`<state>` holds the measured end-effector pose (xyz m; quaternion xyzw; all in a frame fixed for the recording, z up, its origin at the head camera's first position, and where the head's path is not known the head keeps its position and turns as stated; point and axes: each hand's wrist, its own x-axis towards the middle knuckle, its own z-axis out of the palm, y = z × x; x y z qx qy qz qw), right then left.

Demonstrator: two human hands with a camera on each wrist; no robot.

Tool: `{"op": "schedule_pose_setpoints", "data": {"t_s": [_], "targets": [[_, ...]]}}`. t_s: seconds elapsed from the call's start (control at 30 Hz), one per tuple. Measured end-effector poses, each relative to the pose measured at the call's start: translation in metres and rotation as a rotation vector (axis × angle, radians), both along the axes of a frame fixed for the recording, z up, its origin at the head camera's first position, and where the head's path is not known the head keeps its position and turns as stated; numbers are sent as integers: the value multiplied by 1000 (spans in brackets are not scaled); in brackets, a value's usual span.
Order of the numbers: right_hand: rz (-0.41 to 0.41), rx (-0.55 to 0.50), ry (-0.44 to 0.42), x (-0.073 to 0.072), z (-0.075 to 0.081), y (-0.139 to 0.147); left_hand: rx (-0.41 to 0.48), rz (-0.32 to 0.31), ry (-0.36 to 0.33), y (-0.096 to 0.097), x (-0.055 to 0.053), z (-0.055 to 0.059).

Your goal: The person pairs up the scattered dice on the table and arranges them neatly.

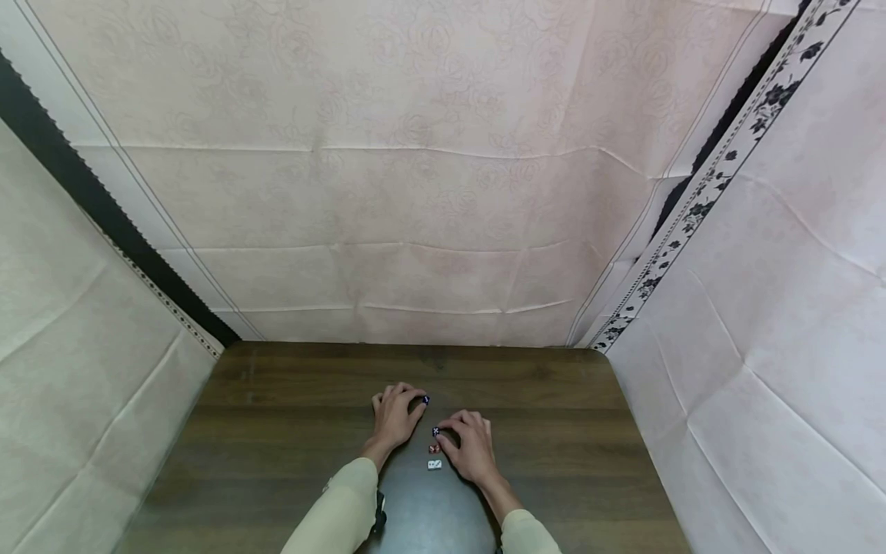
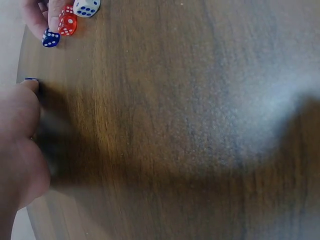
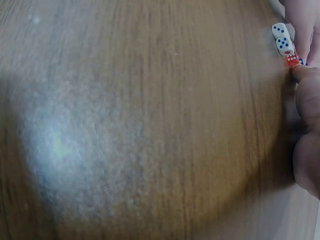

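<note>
My left hand (image 1: 394,415) pinches a dark blue die (image 1: 425,399) between thumb and forefinger, a little above the table's middle. In the left wrist view only a sliver of that blue die (image 2: 31,79) shows past the thumb. Nearer and to the right, my right hand (image 1: 472,445) pinches another blue die (image 1: 436,432) with its thumb and forefinger. Just below it lie red dice (image 1: 434,448), then two white dice (image 1: 434,464) side by side. The right wrist view shows the white dice (image 3: 284,45) with blue pips, touching a red die (image 3: 292,60); the right thumb partly covers the blue one.
The dice rest on a brown wood-grain table (image 1: 277,446) with a glossy reflection between the forearms. A pale cloth (image 1: 415,231) hangs behind the table's far edge. More cloth (image 1: 775,323) with a dark floral border stands at the right, and another panel at the left.
</note>
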<state>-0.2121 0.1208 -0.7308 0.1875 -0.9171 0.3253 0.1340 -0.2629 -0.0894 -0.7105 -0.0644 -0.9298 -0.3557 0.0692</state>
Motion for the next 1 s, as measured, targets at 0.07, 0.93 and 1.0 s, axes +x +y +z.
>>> {"op": "schedule_pose_setpoints", "data": {"t_s": [0.07, 0.93, 1.0], "targets": [[6, -9, -14, 0, 0, 0, -15, 0, 8, 0, 0, 0], [10, -13, -40, 0, 2, 0, 23, 5, 14, -1, 0, -3], [11, -15, -41, 0, 2, 0, 30, 5, 14, -1, 1, -2]]}}
